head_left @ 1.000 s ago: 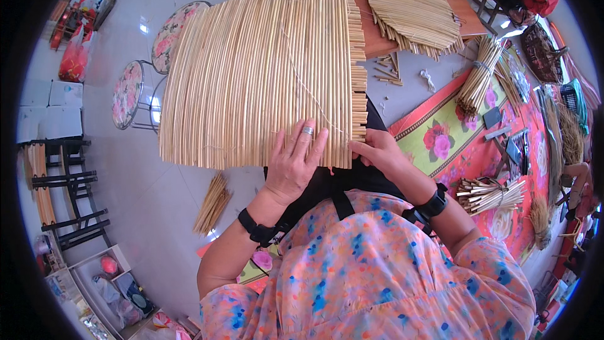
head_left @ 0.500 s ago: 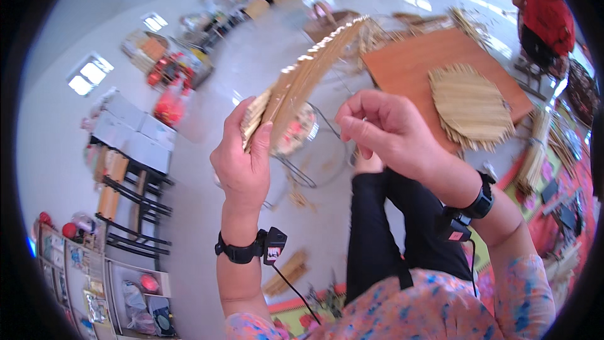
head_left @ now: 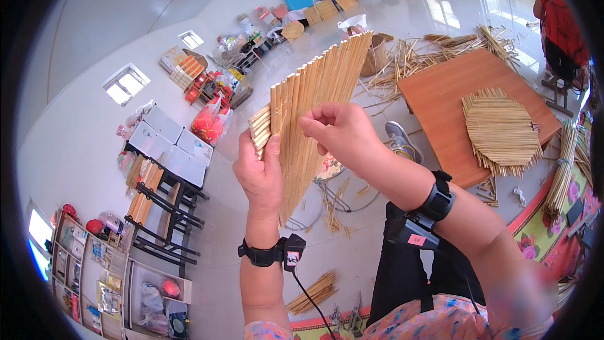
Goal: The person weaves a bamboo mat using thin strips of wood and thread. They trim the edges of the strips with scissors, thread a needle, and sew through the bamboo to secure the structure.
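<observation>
My left hand [head_left: 257, 164] grips the raised mat of straw sticks [head_left: 327, 82] by its left edge, beside a short layer of stick ends [head_left: 260, 127]. The mat stands steeply tilted, cut ends along its top. My right hand [head_left: 333, 129] is in front of the mat's face, fingers curled into a pinch; whatever it holds, if anything, is too small to make out.
An orange wooden table [head_left: 428, 101] at right carries an oval stick mat [head_left: 500, 132]. Loose sticks [head_left: 402, 63], bundles [head_left: 560, 173] and scissors [head_left: 355, 321] lie around on the floor. A person in red [head_left: 560, 31] sits at upper right; shelves [head_left: 85, 258] line the left.
The mat has gone from lying broad across my hands to being raised on edge in my left hand. My right hand has left its edge and now pinches in front of it.
</observation>
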### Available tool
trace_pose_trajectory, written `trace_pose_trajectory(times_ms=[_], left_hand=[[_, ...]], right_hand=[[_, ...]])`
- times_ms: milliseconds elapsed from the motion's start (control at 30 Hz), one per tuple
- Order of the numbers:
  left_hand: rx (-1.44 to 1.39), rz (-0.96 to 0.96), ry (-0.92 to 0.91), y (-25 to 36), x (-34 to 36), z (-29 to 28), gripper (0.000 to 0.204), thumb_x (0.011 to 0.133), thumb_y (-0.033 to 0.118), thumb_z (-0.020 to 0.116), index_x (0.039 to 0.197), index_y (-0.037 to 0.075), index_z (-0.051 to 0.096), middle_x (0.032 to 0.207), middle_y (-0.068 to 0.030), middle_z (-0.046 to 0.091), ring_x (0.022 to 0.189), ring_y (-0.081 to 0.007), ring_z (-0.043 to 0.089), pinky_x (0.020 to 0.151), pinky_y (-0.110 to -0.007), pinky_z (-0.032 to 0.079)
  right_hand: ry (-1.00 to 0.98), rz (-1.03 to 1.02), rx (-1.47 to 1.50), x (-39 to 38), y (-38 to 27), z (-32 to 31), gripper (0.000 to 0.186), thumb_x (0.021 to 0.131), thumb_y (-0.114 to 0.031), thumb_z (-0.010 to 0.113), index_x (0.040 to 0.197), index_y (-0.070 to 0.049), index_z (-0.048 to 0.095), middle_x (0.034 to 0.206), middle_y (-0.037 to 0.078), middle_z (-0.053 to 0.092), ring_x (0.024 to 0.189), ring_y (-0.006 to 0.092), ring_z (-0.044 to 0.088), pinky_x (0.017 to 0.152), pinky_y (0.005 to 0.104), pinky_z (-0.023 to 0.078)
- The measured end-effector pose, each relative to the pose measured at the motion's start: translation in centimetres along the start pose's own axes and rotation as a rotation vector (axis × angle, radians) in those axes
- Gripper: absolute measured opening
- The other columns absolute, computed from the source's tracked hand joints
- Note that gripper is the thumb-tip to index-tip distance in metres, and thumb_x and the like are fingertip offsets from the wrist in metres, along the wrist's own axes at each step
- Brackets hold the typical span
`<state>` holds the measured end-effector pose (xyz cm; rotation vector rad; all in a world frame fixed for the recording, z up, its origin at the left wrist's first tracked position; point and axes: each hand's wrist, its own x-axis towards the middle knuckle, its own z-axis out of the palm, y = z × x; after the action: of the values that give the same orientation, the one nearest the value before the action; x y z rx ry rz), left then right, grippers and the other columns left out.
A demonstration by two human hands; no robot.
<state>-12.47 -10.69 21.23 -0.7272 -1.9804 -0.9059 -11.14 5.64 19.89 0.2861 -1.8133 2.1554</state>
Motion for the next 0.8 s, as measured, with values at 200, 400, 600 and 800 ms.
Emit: trace_pose_trajectory(times_ms=[200, 400, 600, 800], left_hand=[[0.009, 0.037, -0.016, 1.0, -0.2, 0.9, 0.025, 0.093, 0.017, 0.060, 0.111, 0.000, 0.055, 0.091, -0.0171, 0.069, 0.084, -0.0270, 0.069, 0.072, -0.034, 0.051], [0.041, 0.070, -0.038, 2.1, -1.1, 1.5, 0.024, 0.092, 0.012, 0.059, 0.111, -0.001, 0.055, 0.086, -0.0200, 0.068, 0.078, -0.0339, 0.069, 0.066, -0.037, 0.052], [0.118, 0.154, -0.022, 2.4, -1.7, 2.5, 0.024, 0.090, 0.009, 0.060, 0.111, -0.002, 0.054, 0.086, -0.0207, 0.068, 0.078, -0.0363, 0.069, 0.065, -0.037, 0.053], [0.105, 0.132, -0.037, 2.6, -1.7, 2.2, 0.028, 0.089, 0.006, 0.061, 0.114, -0.003, 0.053, 0.090, -0.0210, 0.068, 0.082, -0.0348, 0.069, 0.069, -0.037, 0.053]], right_hand=[[0.055, 0.092, 0.229, 0.2, -0.9, 1.1, 0.018, 0.084, -0.014, 0.068, 0.089, 0.003, 0.067, 0.069, 0.001, 0.061, 0.052, 0.0058, 0.051, 0.045, 0.0221, 0.041], [0.196, -0.013, -0.045, 0.1, -0.2, 0.9, 0.014, 0.079, -0.012, 0.070, 0.081, 0.002, 0.069, 0.064, 0.005, 0.062, 0.053, 0.0101, 0.056, 0.046, 0.0253, 0.046], [0.259, -0.102, -0.140, -0.6, -1.0, -0.4, 0.014, 0.072, -0.013, 0.068, 0.071, 0.001, 0.070, 0.063, 0.019, 0.063, 0.057, 0.0275, 0.065, 0.060, 0.0364, 0.053], [0.106, 0.019, 0.026, 0.3, 0.1, 0.0, 0.018, 0.082, -0.014, 0.061, 0.076, 0.002, 0.066, 0.061, 0.004, 0.058, 0.051, 0.0102, 0.054, 0.045, 0.0258, 0.044]])
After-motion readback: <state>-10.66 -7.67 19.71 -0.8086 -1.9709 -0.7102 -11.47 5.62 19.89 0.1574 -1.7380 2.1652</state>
